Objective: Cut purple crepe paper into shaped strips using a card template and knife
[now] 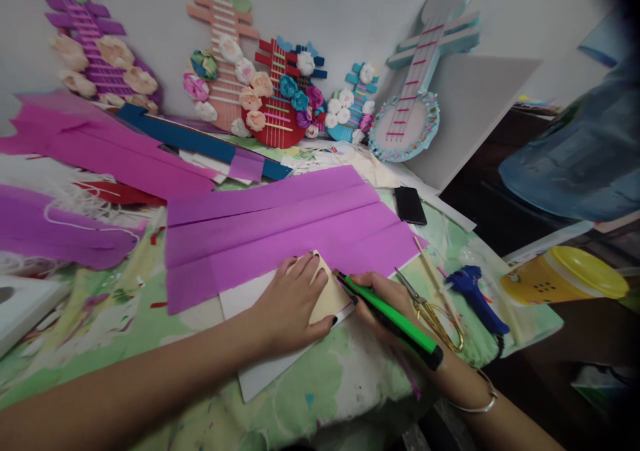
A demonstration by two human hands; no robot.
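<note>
My left hand (293, 304) lies flat with spread fingers, pressing a pale yellow card (327, 299) onto a white board (267, 367). My right hand (387, 304) is closed around a green utility knife (395, 317) with black ends. Its tip points at the right edge of the yellow card; whether it touches the card I cannot tell. Behind both hands spreads a creased sheet of purple paper (270, 221), partly under the white board. Gold-handled scissors (430, 311) and a thin wooden stick (434, 274) lie just right of my right hand.
A blue glue gun (477, 297) and a black phone (411, 205) lie on the right of the table. Pink paper (115, 147) and cord are heaped at left. Several flower-decorated toy instruments (275, 97) lean on the wall. A yellow tub (565, 275) stands beyond the table's right edge.
</note>
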